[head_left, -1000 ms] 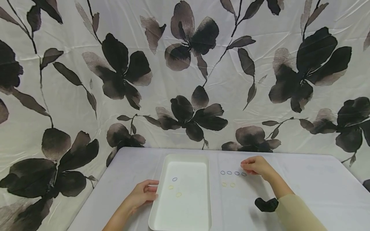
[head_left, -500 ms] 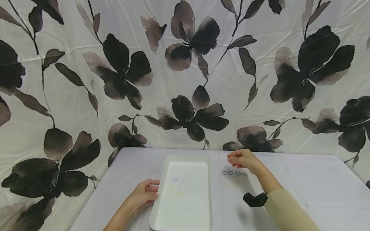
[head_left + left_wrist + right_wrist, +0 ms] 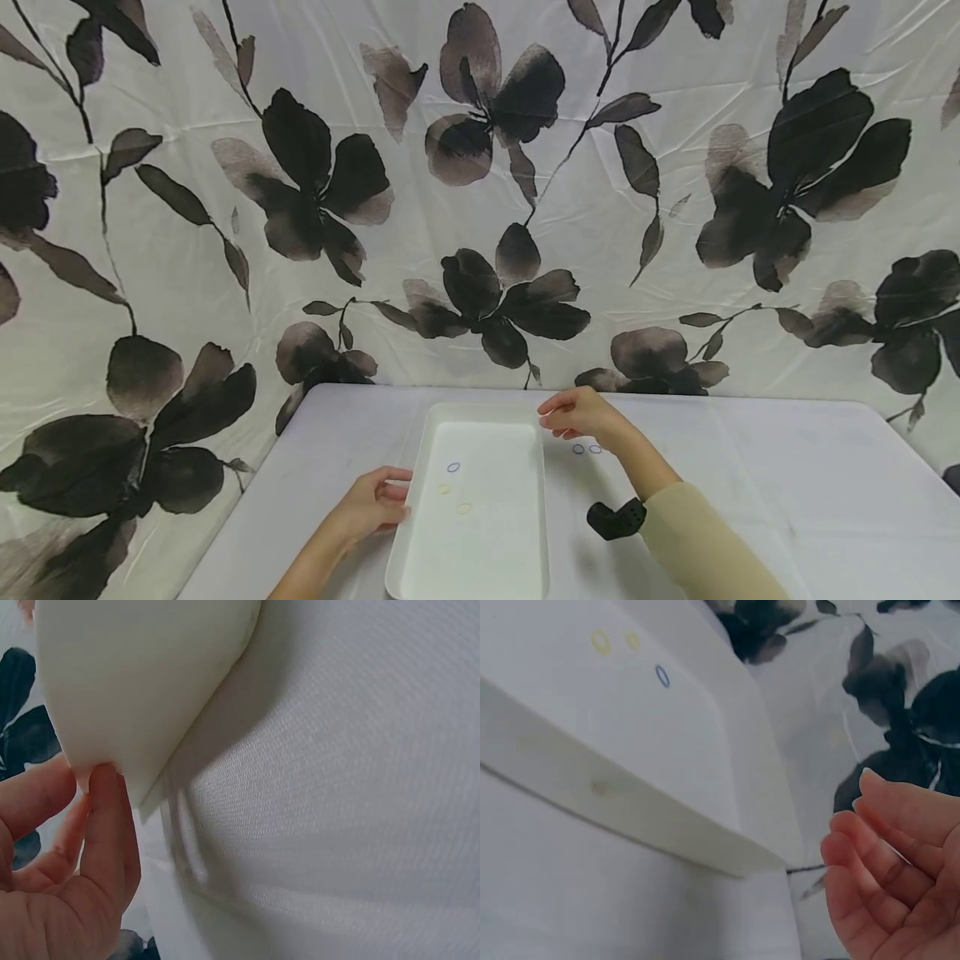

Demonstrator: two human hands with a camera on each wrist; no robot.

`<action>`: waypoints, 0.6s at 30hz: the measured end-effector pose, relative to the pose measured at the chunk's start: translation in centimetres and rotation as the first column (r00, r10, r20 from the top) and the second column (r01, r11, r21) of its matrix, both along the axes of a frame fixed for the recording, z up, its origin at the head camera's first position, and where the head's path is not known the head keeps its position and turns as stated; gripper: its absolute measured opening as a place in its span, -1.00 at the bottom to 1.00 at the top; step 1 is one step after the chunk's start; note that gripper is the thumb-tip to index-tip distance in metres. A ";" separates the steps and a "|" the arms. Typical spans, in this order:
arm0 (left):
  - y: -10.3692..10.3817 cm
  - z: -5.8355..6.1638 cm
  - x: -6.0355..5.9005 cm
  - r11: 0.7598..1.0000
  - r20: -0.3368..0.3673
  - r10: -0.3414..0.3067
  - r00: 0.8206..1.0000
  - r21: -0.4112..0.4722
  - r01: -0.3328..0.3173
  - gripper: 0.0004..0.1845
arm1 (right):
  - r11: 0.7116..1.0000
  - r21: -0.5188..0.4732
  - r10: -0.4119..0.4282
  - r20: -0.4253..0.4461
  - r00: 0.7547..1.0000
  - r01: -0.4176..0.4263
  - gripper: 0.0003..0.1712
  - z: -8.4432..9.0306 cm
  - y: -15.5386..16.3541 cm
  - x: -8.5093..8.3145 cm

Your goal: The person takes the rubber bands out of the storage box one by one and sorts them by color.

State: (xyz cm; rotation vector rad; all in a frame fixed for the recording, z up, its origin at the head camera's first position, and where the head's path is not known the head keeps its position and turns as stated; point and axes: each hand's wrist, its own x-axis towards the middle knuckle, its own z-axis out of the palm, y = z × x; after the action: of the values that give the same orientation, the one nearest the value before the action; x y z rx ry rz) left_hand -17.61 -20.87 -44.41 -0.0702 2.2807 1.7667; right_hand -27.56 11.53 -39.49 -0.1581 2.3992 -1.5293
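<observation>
A white rectangular tray (image 3: 495,558) lies on the table, with one blue ring (image 3: 453,467) and two thin yellow rings (image 3: 463,508) inside it. My left hand (image 3: 370,502) pinches the tray's left rim between thumb and fingers, which shows closely in the left wrist view. Beside the tray's far right corner, my right hand (image 3: 579,414) has loosely bent fingers and nothing visible between them. In the right wrist view, its fingertips appear apart from the tray wall (image 3: 630,802). Two blue rings (image 3: 595,449) show on the cloth below the right hand; the forearm covers the area beside them.
A white cloth (image 3: 810,492) covers the table. Behind its far edge hangs a floral sheet (image 3: 420,208). A black wrist device (image 3: 617,519) sits at the right sleeve (image 3: 697,533).
My right hand has moved left from over the row of blue rings to the tray's far right corner. Its arm now covers part of that row. My left hand stays on the tray.
</observation>
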 end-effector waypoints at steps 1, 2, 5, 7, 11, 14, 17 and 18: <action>0.0 0.0 0.0 1.000 -0.001 -0.001 1.000 0.001 0.001 -0.42 | 1.000 0.002 0.015 0.005 1.000 -0.015 -0.71 0.0 -0.4 0.1; 0.0 0.0 0.0 1.000 -0.002 0.000 1.000 0.002 0.000 -0.42 | 1.000 -0.002 0.028 0.011 1.000 -0.028 -0.72 -0.1 -0.8 0.1; 0.0 0.0 0.0 1.000 -0.005 0.005 1.000 -0.001 -0.005 -0.42 | 0.997 -0.014 0.078 0.021 0.997 -0.078 -0.73 -0.2 -1.9 0.4; 0.0 -0.1 0.0 1.000 -0.002 0.011 1.000 -0.003 -0.011 -0.42 | 0.993 -0.020 0.121 0.018 0.993 -0.120 -0.74 -0.4 -2.6 0.6; 0.2 -0.2 -0.1 1.000 0.004 0.022 1.000 -0.013 -0.022 -0.43 | 0.985 -0.026 0.173 0.016 0.985 -0.173 -0.78 -1.0 -4.0 1.0; 0.2 -0.2 -0.2 0.999 0.007 0.033 0.999 -0.026 -0.033 -0.43 | 0.982 -0.020 0.188 0.021 0.982 -0.187 -0.78 -1.6 -5.2 1.2; 0.2 -0.2 -0.2 0.999 0.006 0.034 0.999 -0.034 -0.034 -0.43 | 0.980 0.002 0.197 0.017 0.980 -0.197 -0.78 -2.2 -6.2 1.3; 0.2 -0.1 -0.2 0.999 0.008 0.035 0.999 -0.034 -0.034 -0.43 | 0.980 0.013 0.201 0.012 0.980 -0.201 -0.79 -2.4 -6.5 1.4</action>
State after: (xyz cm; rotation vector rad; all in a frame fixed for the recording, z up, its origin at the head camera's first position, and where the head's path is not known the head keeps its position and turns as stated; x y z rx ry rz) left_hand -17.78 -20.70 -44.56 -0.1236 2.3174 1.7411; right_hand -26.13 5.07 -41.86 -0.3766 2.3061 -1.4171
